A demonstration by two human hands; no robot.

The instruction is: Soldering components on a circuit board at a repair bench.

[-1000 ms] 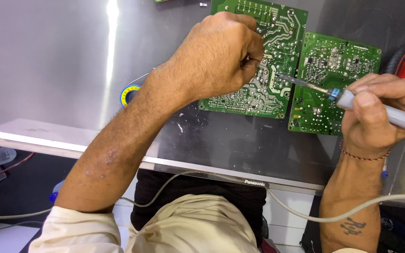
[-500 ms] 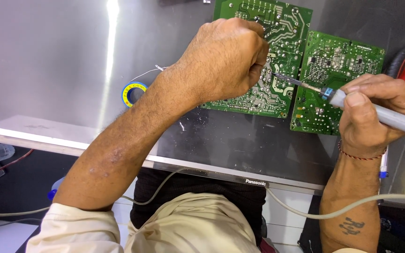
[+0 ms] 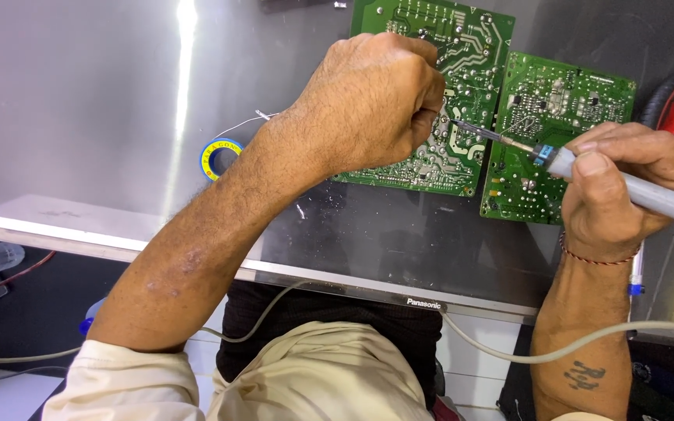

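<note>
Fingers (image 3: 590,160) of the right hand (image 3: 626,191) are clamped pen-style around the grey soldering iron (image 3: 649,201), its thin tip (image 3: 470,129) touching the underside of the larger green circuit board (image 3: 462,93) at the far edge of the worktop (image 3: 79,101). Left hand (image 3: 368,101) is curled into a loose fist over that board; its fingers are closed, but what they pinch is hidden. Doing this well, I judge, means keeping the tip steady on one joint and both wrists braced. A smaller green board (image 3: 555,148) lies just beside, a solder reel (image 3: 220,158) sits toward the left, red-handled pliers (image 3: 668,105) at the far right. Both forearms reach forward, elbows near the body.
</note>
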